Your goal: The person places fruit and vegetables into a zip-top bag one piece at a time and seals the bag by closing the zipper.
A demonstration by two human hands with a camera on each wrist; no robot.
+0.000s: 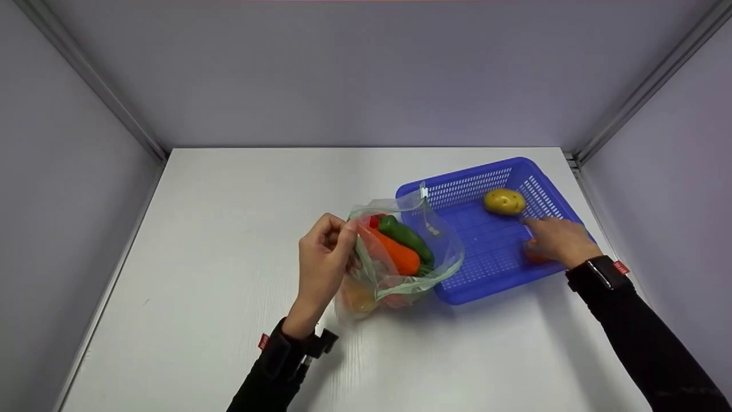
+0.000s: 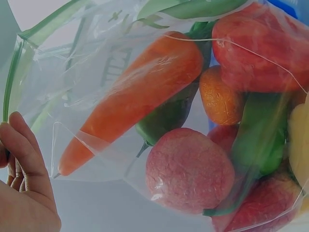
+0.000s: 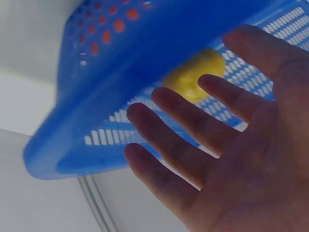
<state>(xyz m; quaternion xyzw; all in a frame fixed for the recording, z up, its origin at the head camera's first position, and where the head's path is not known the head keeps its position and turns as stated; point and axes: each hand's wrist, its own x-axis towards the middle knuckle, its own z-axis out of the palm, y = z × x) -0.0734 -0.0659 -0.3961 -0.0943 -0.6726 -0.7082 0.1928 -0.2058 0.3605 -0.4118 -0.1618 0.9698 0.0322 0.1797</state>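
My left hand (image 1: 325,257) pinches the rim of a clear zip bag (image 1: 449,266) with green edging, between thumb and curled fingers. Inside the bag lie a carrot (image 1: 400,254), a green pepper (image 1: 409,237) and something red near the back. The left wrist view also shows a round pinkish-red piece (image 2: 190,171), a small orange fruit (image 2: 222,96) and a red pepper-like piece (image 2: 265,48). Over the right side of a blue basket (image 1: 474,229), my right hand (image 1: 559,239) has its fingers spread. Partly hidden beneath it sits an orange-red item (image 1: 536,257); a potato (image 1: 504,201) lies behind.
The bag stands on the white table (image 1: 229,246), its right side overlapping the basket's left rim. Grey panels (image 1: 366,74) close off the back and both sides. The basket's right corner is close to the right panel (image 1: 675,160).
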